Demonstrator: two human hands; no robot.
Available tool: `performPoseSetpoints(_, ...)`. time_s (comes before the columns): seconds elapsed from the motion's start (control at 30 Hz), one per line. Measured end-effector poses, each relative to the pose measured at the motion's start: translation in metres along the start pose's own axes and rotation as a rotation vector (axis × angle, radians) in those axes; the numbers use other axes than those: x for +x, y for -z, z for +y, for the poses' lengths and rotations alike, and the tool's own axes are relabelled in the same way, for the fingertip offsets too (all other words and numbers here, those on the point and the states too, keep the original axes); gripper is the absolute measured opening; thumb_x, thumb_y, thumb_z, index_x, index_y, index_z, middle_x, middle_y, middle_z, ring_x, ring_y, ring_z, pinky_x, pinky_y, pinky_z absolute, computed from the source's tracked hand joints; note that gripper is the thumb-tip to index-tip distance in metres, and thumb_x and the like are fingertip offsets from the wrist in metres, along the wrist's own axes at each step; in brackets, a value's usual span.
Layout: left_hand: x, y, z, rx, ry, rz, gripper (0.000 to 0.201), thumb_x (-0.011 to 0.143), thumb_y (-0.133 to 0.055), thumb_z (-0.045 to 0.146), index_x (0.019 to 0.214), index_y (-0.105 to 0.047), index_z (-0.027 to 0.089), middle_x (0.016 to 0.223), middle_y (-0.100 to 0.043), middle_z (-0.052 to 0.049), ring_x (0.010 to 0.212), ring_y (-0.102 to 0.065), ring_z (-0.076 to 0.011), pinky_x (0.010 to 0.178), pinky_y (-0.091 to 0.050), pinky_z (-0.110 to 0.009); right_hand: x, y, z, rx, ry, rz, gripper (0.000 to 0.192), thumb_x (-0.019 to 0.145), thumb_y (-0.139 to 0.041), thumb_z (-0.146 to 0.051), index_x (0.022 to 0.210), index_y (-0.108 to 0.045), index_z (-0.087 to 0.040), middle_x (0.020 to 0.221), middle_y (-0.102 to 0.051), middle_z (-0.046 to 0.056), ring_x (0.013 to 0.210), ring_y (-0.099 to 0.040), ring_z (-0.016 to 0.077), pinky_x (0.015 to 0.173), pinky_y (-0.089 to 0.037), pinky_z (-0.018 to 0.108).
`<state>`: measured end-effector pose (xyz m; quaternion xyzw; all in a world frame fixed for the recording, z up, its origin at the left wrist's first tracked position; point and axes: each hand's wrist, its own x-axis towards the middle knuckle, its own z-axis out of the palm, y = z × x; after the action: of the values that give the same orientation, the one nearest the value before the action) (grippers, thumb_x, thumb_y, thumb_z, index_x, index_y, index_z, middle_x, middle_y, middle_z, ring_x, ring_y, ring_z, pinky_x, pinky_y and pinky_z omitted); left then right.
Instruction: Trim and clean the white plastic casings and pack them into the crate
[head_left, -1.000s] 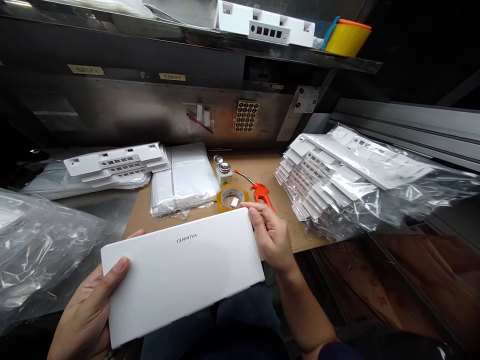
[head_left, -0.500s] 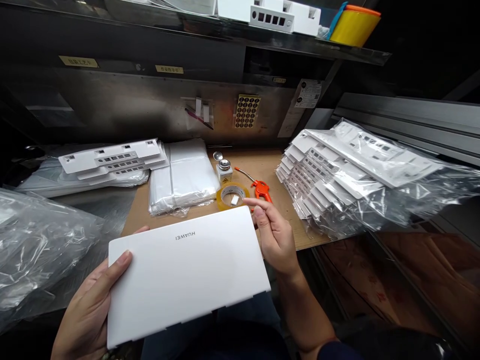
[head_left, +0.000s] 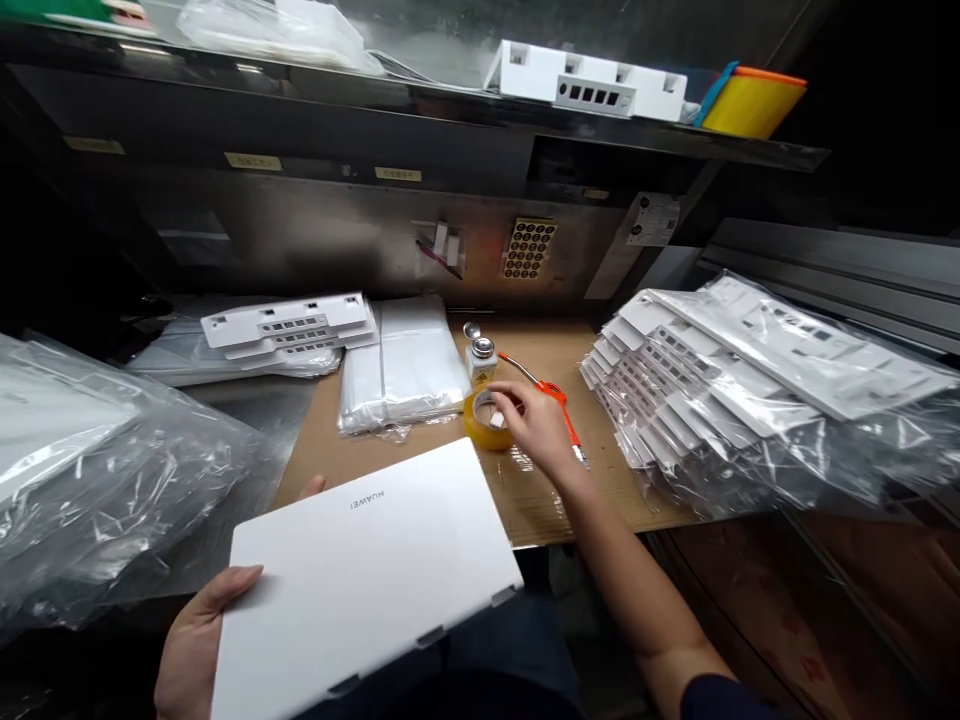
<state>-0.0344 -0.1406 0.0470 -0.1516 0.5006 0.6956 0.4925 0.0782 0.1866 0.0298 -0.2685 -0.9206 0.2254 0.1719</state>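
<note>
My left hand grips the near left edge of a flat white plastic cover with a small logo on it, held above my lap. My right hand reaches out over the cardboard mat, fingers on the far rim of a yellowish roll of clear tape. Whether the tape is lifted I cannot tell. An orange-handled tool lies just behind the right hand.
A small metal-topped bottle stands behind the tape. Bagged white panels are stacked at the right, a white bagged pack and white port panels at the left, and crumpled plastic bags at the near left. A shelf runs overhead.
My right hand let go of the white cover's right edge and moved forward to the tape roll. The left hand alone now holds the cover, which sank lower.
</note>
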Motion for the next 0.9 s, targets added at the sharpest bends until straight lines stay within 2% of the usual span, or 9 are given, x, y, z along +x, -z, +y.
performPoseSetpoints(0.07,-0.006,0.008,0.004,-0.04,-0.033,0.043,0.117,0.06,-0.078,0.031,0.159,-0.021,0.055,0.142,-0.065,0.004,0.121,-0.065,-0.0499,0.076,-0.065,-0.069,0.028,0.0,0.013,-0.157,-0.023,-0.089,0.023,0.098,-0.06,-0.023,0.109,-0.08,-0.019,0.113,-0.075,0.013,0.111,-0.068,0.0275,0.094,-0.052,0.037)
performPoseSetpoints(0.13,-0.011,0.016,0.008,-0.071,-0.11,0.083,0.12,0.057,-0.077,0.03,0.159,-0.018,0.057,0.143,-0.062,0.007,0.124,-0.062,-0.0502,0.076,-0.064,-0.07,0.048,-0.003,0.021,-0.234,-0.018,-0.201,0.01,0.087,-0.073,-0.018,0.091,-0.082,-0.018,0.104,-0.076,0.015,0.107,-0.069,0.031,0.092,-0.053,0.039)
performPoseSetpoints(0.27,-0.012,0.032,0.015,-0.093,-0.205,0.122,0.122,0.056,-0.071,0.027,0.156,-0.011,0.062,0.143,-0.059,0.014,0.126,-0.059,-0.0486,0.077,-0.063,-0.072,0.065,-0.01,0.017,-0.336,0.06,-0.409,0.006,0.086,-0.079,-0.024,0.089,-0.08,-0.019,0.096,-0.077,0.009,0.094,-0.071,0.0235,0.088,-0.055,0.039)
performPoseSetpoints(0.37,-0.009,0.043,0.019,-0.113,-0.233,0.101,0.12,0.058,-0.069,0.028,0.155,-0.008,0.063,0.14,-0.061,0.016,0.128,-0.058,-0.0474,0.077,-0.063,-0.073,0.07,-0.002,0.014,-0.342,0.15,-0.463,0.006,0.079,-0.085,-0.024,0.08,-0.08,-0.022,0.098,-0.078,0.006,0.093,-0.072,0.0221,0.083,-0.053,0.031)
performPoseSetpoints(0.47,-0.007,0.049,0.021,-0.126,-0.244,0.108,0.117,0.059,-0.067,0.029,0.157,-0.01,0.061,0.137,-0.064,0.015,0.129,-0.058,-0.0475,0.077,-0.063,-0.074,0.08,0.017,0.017,-0.312,0.209,-0.39,0.009,0.088,-0.078,-0.03,0.096,-0.081,-0.026,0.107,-0.078,0.003,0.096,-0.072,0.0193,0.082,-0.051,0.025)
performPoseSetpoints(0.53,-0.005,0.051,0.02,-0.141,-0.231,0.102,0.117,0.061,-0.067,0.029,0.158,-0.01,0.058,0.136,-0.065,0.013,0.13,-0.057,-0.0476,0.08,-0.062,-0.075,0.092,0.028,0.019,-0.318,0.191,-0.26,0.023,0.1,-0.061,-0.031,0.114,-0.077,-0.023,0.115,-0.077,0.006,0.1,-0.071,0.0192,0.086,-0.05,0.026)
performPoseSetpoints(0.6,-0.002,0.053,0.017,-0.174,-0.236,0.061,0.115,0.064,-0.066,0.027,0.16,-0.01,0.054,0.137,-0.067,0.01,0.131,-0.057,-0.0467,0.087,-0.06,-0.075,0.106,0.032,0.019,-0.34,0.15,-0.13,0.029,0.103,-0.054,-0.028,0.121,-0.074,-0.018,0.119,-0.074,0.011,0.104,-0.07,0.0217,0.088,-0.049,0.029)
performPoseSetpoints(0.8,0.007,0.071,0.007,-0.341,-0.237,-0.34,0.102,0.075,-0.054,0.013,0.165,-0.016,0.04,0.141,-0.067,0.001,0.137,-0.054,-0.0416,0.109,-0.045,-0.073,0.138,0.015,0.006,-0.351,0.123,-0.049,0.017,0.093,-0.066,-0.018,0.096,-0.082,-0.019,0.108,-0.075,0.009,0.098,-0.07,0.0223,0.081,-0.046,0.028)
performPoseSetpoints(0.9,0.009,0.079,0.007,-0.41,-0.266,-0.443,0.097,0.078,-0.05,0.01,0.165,-0.02,0.039,0.142,-0.067,0.0,0.14,-0.051,-0.0408,0.112,-0.041,-0.073,0.138,0.014,0.001,-0.325,0.111,-0.016,0.016,0.09,-0.067,-0.014,0.088,-0.083,-0.019,0.103,-0.075,0.009,0.095,-0.071,0.0236,0.08,-0.047,0.029)
